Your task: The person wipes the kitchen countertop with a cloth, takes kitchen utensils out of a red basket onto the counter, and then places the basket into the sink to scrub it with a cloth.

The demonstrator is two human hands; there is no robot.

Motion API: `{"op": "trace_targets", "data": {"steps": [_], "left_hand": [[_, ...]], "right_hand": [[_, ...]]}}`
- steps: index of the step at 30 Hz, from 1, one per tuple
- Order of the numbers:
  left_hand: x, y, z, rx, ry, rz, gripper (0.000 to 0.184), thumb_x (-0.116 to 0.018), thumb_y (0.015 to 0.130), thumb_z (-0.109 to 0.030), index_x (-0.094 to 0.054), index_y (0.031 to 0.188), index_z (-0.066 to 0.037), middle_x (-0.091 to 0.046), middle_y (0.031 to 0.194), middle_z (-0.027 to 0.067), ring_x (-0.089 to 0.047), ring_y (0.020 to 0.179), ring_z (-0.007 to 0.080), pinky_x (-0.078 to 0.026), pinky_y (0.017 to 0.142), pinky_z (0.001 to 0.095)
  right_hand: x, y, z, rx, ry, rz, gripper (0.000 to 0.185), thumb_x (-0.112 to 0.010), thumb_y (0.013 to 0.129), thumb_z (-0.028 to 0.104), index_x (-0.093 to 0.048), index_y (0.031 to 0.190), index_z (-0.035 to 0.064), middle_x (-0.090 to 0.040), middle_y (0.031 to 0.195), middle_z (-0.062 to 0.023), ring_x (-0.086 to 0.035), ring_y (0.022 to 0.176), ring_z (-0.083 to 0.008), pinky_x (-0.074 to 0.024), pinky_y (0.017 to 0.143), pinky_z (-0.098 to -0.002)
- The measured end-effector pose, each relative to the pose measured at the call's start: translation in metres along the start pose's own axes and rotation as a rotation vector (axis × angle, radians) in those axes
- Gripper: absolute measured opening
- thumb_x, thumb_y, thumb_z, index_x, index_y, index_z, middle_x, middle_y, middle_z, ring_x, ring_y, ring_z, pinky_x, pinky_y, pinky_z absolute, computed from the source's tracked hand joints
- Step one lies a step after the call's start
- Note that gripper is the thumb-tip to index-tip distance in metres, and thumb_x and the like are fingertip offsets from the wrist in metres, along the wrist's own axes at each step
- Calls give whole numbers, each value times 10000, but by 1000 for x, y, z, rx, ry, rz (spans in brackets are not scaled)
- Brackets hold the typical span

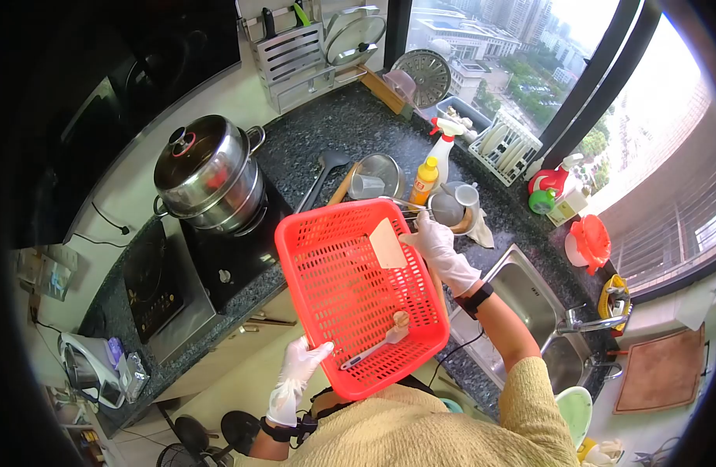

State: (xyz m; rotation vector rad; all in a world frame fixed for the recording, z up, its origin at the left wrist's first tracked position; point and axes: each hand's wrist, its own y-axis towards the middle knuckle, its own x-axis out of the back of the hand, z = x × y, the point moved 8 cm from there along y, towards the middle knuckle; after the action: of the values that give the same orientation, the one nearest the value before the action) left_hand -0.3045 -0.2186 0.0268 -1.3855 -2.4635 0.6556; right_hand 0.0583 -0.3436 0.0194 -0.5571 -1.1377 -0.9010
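A red slotted plastic basket (294, 288) is held tilted in front of my body, above the counter's edge. My left hand (299, 370), in a white glove, is closed on its near left rim. My gloved right hand (443, 253) is closed at the far right rim, thumb over the inside; its fingers are partly hidden. Inside the basket, a flat beige scraper-like piece (388, 245) lies close to my right thumb. Lower down rests a long-handled utensil (367, 352) with a pale handle, and a small light-brown piece (401, 319) sits at its end.
A steel steamer pot (210, 175) stands on the stove at left. Behind the basket are a black spatula (320, 175), a yellow bottle (425, 180), a white spray bottle (443, 148) and strainers. A steel sink (521, 292) lies at right, with a cutting board (660, 370) beyond.
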Motion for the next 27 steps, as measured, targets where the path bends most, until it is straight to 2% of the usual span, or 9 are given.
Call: {"op": "trace_targets", "data": {"steps": [2,5,6,12,15,16,20,23,27], "left_hand": [[-3,1,0,-13,-23,5,274,-649,867,-62,-628,1128,19,-678,991,72,-631,854,123,-507,796,273],[-9,0,-4,-29,-21,5,264,-652,864,-63,-634,1116,14,-678,969,65,-628,833,116,-508,777,271],[-9,0,-5,-34,-14,-3,263,-653,863,-62,-635,1114,13,-678,965,64,-627,827,114,-508,772,271],[-8,-2,2,-8,-7,-41,249,-652,860,-50,-641,1102,8,-677,961,64,-621,815,108,-506,764,269],[-6,-3,3,30,-29,-60,235,-644,863,-41,-643,1093,8,-677,964,64,-621,824,110,-504,769,270],[-6,-3,5,32,-37,-59,230,-642,865,-39,-644,1090,9,-677,965,63,-621,826,110,-504,769,270],[-5,-1,14,34,-36,-47,217,-638,869,-36,-645,1081,12,-679,968,63,-623,830,110,-505,772,271],[-8,-4,8,6,9,-44,210,-640,868,-39,-646,1071,14,-682,959,63,-626,824,110,-507,773,270],[-10,-4,1,-23,30,-50,203,-640,867,-42,-645,1062,17,-686,946,64,-629,812,111,-508,760,269]], "right_hand": [[-1,-3,13,-20,-139,49,705,-791,666,446,-517,1120,-19,-661,683,-124,-664,622,-317,-504,552,-423],[-22,2,15,6,-228,-71,901,-840,591,445,-441,1223,-59,-658,657,-102,-658,576,-299,-496,511,-399],[-24,1,16,-19,-191,3,847,-857,577,403,-486,1195,-43,-666,690,-116,-671,636,-308,-506,555,-399],[-35,6,7,14,-132,138,470,-802,654,356,-644,980,56,-690,799,-114,-678,767,-302,-512,684,-412],[-24,1,6,47,-27,93,342,-744,713,324,-653,927,73,-692,816,-111,-677,772,-303,-513,685,-418],[-22,-3,5,47,-20,96,282,-690,756,290,-641,930,73,-681,780,-136,-673,750,-323,-513,669,-436],[-7,-23,6,-16,-27,-58,185,-615,802,231,-604,903,77,-649,681,-156,-656,665,-353,-507,628,-467],[-5,-29,-1,21,36,-179,115,-601,793,163,-594,864,72,-639,651,-152,-647,620,-356,-492,571,-459],[2,-34,-15,2,120,-239,208,-597,836,224,-605,986,80,-656,696,-154,-661,666,-336,-504,604,-447]]}}
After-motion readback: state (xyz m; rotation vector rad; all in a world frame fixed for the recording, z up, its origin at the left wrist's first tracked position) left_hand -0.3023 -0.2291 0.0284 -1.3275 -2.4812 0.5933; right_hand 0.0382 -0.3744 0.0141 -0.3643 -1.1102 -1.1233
